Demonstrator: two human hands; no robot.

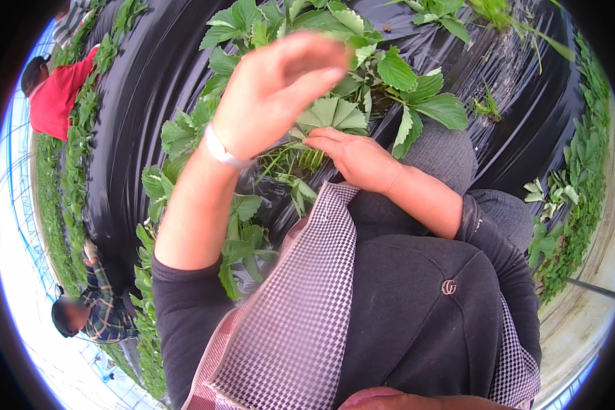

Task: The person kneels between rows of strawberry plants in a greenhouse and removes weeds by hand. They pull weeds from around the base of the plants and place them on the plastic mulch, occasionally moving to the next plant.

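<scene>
My left hand (282, 92), a white band (223, 148) at its wrist, is raised over a strawberry plant (333, 25). Motion blurs its fingers; they curl with the thumb apart, and nothing shows between them. Lower and to the right, my right hand (361, 159) lies flat against a pale, upturned strawberry leaf (333, 115). Its fingertips reach the leaf's lower edge, and the thumb is hidden, so a grip cannot be made out. Just below those fingertips, thin grass (305, 160) grows from an opening in the black plastic mulch (133, 102).
Loose grass (492, 13) appears blurred at upper right; a small tuft (488, 106) lies lower on the plastic. My bent knee (441, 154) borders the plants. At left, a person in red (61, 97) and another in plaid (105, 312) are beside strawberry rows (77, 169).
</scene>
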